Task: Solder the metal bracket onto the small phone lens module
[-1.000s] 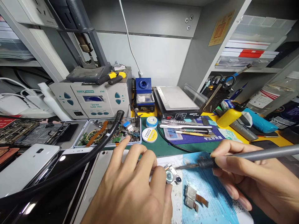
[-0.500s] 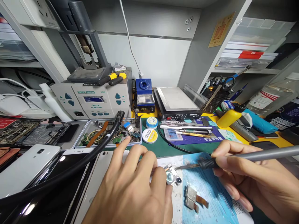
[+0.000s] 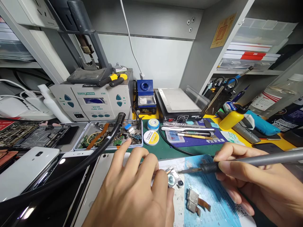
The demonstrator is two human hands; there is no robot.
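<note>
Working soldering iron (image 3: 209,167) at edge of camera module (image 3: 175,178), looks like; module's on the blue-white pad (image 3: 220,197). Right hand (image 3: 253,178) grips iron; left hand (image 3: 134,181) beside module, hold hidden. Next move probably needs light, steady touch.

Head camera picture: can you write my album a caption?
Right grip holds a grey tool, its tip at a camera module beside the left grip.

1. The green-and-yellow worktop (image 3: 165,152) carried a blue-and-white sheet (image 3: 215,195) between the left hand (image 3: 132,189) and right hand (image 3: 258,179).
2. Beyond the left lay a parts tray (image 3: 137,145).
3. Beyond the right stood a yellow bottle (image 3: 232,119).
</note>
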